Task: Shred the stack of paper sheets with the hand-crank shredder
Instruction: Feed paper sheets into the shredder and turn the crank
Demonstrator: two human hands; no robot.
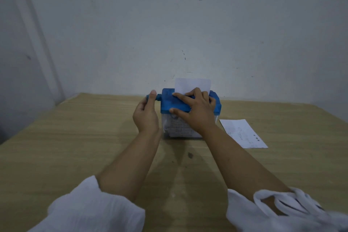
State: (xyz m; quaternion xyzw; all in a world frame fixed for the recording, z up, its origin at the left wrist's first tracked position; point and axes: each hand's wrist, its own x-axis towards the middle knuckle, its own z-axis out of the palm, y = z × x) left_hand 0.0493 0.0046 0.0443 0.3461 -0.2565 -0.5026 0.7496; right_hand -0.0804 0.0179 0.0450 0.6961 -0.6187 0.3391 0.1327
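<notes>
Rumpled white sleeves [98,207] sit nearest me, pushed back so both forearms run bare over the table [66,147], a pale wood-grain top with a small dark spot between my arms. Wide bare wood lies to my left and close in front of me; the far edge meets a scuffed grey-white wall [169,34] just behind the shredder [188,105], so room behind it is tight. To the right, near the shredder but apart from it, the remaining paper sheets [243,133] lie flat, white with faint print. The shredder is a boxy blue plastic head on a clear bin [178,130] packed with white cut paper. A plain white sheet [192,85] stands upright out of its top slot. My left hand [146,117] reaches up at the shredder's left side, wrist bent back, fingers and thumb closed around the blue crank handle [152,97], thumb tip showing on top. My right hand [197,109] lies palm-down over the blue head, fingers spread apart and pressing flat, the thumb hooked over the near edge, fingertips just at the foot of the standing sheet.
</notes>
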